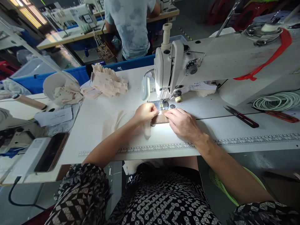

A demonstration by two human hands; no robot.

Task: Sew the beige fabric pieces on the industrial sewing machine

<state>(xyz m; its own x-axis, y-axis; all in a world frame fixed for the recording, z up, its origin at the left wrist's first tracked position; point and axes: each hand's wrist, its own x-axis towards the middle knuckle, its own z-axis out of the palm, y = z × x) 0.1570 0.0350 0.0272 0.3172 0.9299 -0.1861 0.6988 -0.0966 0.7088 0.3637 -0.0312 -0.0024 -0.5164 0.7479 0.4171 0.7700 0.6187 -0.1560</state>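
Just in front of the presser foot (162, 104) of a white sewing machine (164, 72), both my hands work close together. My left hand (145, 112) is closed in a pinch on thin pale fabric (147, 129), part of which lies under my wrist and to its left. Opposite it, my right hand (182, 124) has its thumb and fingers pinched together on the fabric's near right edge; its fingertips partly hide that edge. Beneath the fingertips is a brown plate (160, 119) on the white table (93, 131). Light from the machine falls on this spot.
Pale fabric pieces (107, 80) are heaped at the back left. Red-handled thread snips (243, 117) and a coil of pale cord (276, 101) lie right. A phone (51, 152) rests on the left table. A printed ruler (255, 139) runs along the front edge. A person (132, 28) sits ahead.
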